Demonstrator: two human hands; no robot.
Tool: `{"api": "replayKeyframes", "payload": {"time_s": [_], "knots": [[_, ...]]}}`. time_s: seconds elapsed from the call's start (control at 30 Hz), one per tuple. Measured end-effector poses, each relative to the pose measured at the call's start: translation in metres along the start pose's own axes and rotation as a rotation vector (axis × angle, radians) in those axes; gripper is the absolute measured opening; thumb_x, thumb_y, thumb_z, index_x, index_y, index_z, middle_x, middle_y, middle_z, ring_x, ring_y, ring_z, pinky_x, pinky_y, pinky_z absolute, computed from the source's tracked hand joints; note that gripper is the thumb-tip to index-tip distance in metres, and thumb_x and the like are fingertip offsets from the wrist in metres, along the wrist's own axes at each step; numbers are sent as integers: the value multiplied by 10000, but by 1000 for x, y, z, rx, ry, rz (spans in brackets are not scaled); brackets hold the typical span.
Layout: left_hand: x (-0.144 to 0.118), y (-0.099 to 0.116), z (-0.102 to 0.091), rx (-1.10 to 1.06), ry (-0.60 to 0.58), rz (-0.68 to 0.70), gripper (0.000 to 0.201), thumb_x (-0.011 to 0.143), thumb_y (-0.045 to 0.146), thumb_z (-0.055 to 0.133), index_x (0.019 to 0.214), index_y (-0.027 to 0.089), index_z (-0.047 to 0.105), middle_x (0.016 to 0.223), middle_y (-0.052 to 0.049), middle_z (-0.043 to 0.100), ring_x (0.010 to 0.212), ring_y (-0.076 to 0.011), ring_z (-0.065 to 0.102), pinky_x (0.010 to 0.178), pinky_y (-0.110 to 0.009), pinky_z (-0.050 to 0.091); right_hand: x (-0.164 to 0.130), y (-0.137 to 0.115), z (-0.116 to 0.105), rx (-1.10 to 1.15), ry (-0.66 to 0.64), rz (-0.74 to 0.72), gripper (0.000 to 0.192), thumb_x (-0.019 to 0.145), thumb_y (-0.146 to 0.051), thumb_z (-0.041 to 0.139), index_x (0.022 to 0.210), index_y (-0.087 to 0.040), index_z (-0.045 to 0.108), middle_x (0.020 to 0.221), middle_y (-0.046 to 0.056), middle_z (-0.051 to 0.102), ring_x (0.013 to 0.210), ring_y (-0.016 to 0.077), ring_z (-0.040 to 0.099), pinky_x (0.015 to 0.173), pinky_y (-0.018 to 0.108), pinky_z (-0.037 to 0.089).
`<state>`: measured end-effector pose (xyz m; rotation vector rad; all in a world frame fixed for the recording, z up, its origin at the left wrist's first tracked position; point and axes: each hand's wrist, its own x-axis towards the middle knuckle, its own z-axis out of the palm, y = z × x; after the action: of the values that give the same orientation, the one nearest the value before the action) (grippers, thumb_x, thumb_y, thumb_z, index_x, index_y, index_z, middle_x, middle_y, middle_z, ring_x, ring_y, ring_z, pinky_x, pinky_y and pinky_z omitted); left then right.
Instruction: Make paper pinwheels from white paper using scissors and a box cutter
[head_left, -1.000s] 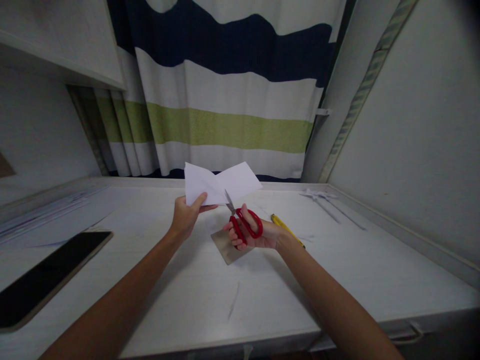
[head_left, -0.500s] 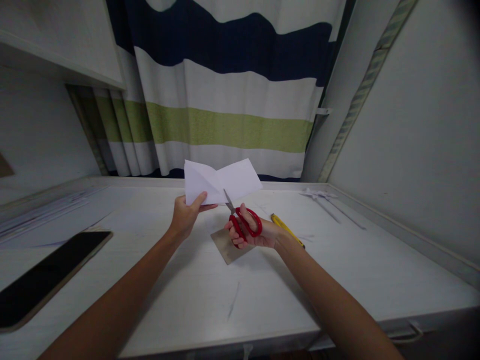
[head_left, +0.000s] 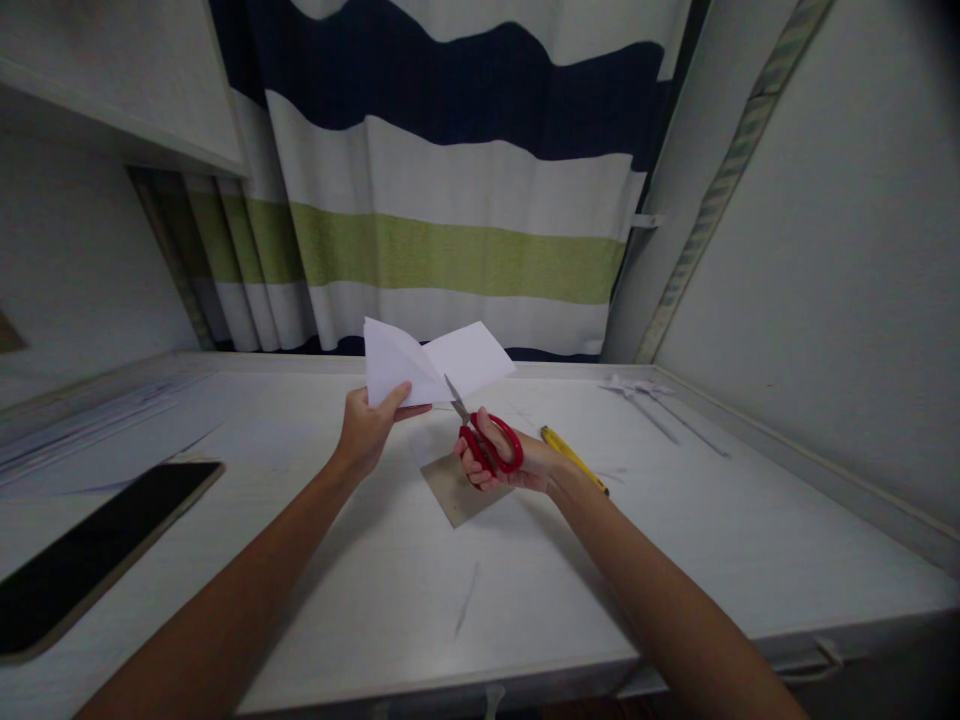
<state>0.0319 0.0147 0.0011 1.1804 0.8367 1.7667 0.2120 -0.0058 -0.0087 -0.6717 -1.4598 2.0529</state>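
My left hand (head_left: 369, 425) pinches the lower left part of a white sheet of paper (head_left: 401, 365), thumb in front and fingers behind. The sheet is held up above the desk, and its right part bends away from the left. In my right hand (head_left: 495, 455) is a pair of scissors (head_left: 506, 440) with red handles, my fingers through the loops. The blades point up and left and lie at the paper's lower edge, between its two parts. Beneath the scissors, a grey-brown square card (head_left: 454, 495) lies on the desk, partly covered by my right hand.
A yellow utility knife (head_left: 574, 458) lies just right of my right wrist. At left rest a black phone-like slab (head_left: 105, 555) and a stack of papers (head_left: 82, 430). White scraps with thin strips (head_left: 637, 395) lie at the back right. A striped curtain (head_left: 450, 220) hangs behind the desk.
The scissors' blades have come closer together at the paper. The paper's right part has shifted slightly left and the gap between the parts looks deeper. My left hand has moved slightly left.
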Motion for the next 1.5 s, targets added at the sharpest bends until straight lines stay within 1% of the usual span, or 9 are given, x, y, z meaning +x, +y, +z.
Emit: {"api": "replayKeyframes", "payload": {"time_s": [0.13, 0.27, 0.4, 0.5, 0.6, 0.73, 1.0, 1.3, 1.5], "knots": [[3, 6, -4, -10, -54, -83, 278, 559, 162, 647, 809, 50, 600, 873, -91, 628, 780, -207, 594, 732, -399, 507, -1, -2, -5, -104, 106, -48, 480, 730, -581, 387, 805, -117, 490, 554, -18, 444, 451, 53, 388, 399, 174, 275], [10, 15, -10, -41, -57, -202, 285, 545, 101, 622, 828, 79, 598, 831, -83, 642, 745, -207, 606, 675, -353, 517, -2, -2, -10, -246, 191, -88, 440, 748, -549, 393, 793, -122, 493, 559, -22, 437, 456, 51, 387, 411, 177, 287], [17, 22, -14, -108, -23, -336, 273, 592, 109, 582, 864, 98, 588, 760, -82, 652, 689, -198, 619, 613, -301, 515, -1, 0, -13, -365, 189, -89, 431, 737, -549, 409, 781, -128, 489, 551, -28, 434, 449, 55, 387, 409, 184, 296], [19, 23, -17, -101, 19, -374, 224, 625, 174, 595, 839, 107, 592, 698, -78, 649, 643, -189, 619, 563, -277, 508, 1, 3, -14, -404, 190, -68, 439, 731, -556, 411, 772, -126, 490, 552, -28, 437, 453, 56, 396, 418, 187, 311], [20, 17, -17, -43, 95, -337, 220, 584, 169, 636, 791, 106, 598, 685, -77, 647, 631, -184, 614, 545, -256, 494, 2, 5, -13, -387, 184, -58, 436, 733, -552, 414, 748, -123, 489, 538, -35, 422, 441, 49, 384, 407, 180, 295], [20, 8, -17, 63, 179, -185, 246, 519, 157, 666, 752, 106, 609, 781, -83, 650, 665, -178, 606, 577, -255, 480, 1, 3, -10, -297, 129, -45, 437, 735, -549, 417, 764, -119, 489, 534, -32, 426, 425, 46, 374, 387, 180, 252], [19, 5, -20, 338, 192, 53, 292, 531, 281, 657, 751, 90, 635, 810, -103, 651, 668, -185, 583, 546, -240, 446, -1, 1, -9, -93, 31, 21, 486, 738, -571, 389, 822, -107, 505, 561, -16, 419, 458, 49, 364, 402, 184, 245], [14, 19, -15, 527, 215, 72, 155, 531, 243, 628, 624, 119, 632, 645, -44, 642, 583, -176, 556, 457, -216, 389, -1, 2, -4, -69, 37, 68, 562, 718, -623, 354, 867, -99, 493, 629, 16, 447, 508, 65, 400, 427, 206, 281], [11, 21, -13, 602, 140, 53, 127, 550, 247, 604, 573, 122, 617, 555, -22, 597, 496, -144, 507, 407, -204, 348, -1, 2, -1, -16, 37, 120, 606, 676, -668, 354, 845, -99, 477, 633, 13, 434, 527, 78, 415, 446, 215, 289]]}}
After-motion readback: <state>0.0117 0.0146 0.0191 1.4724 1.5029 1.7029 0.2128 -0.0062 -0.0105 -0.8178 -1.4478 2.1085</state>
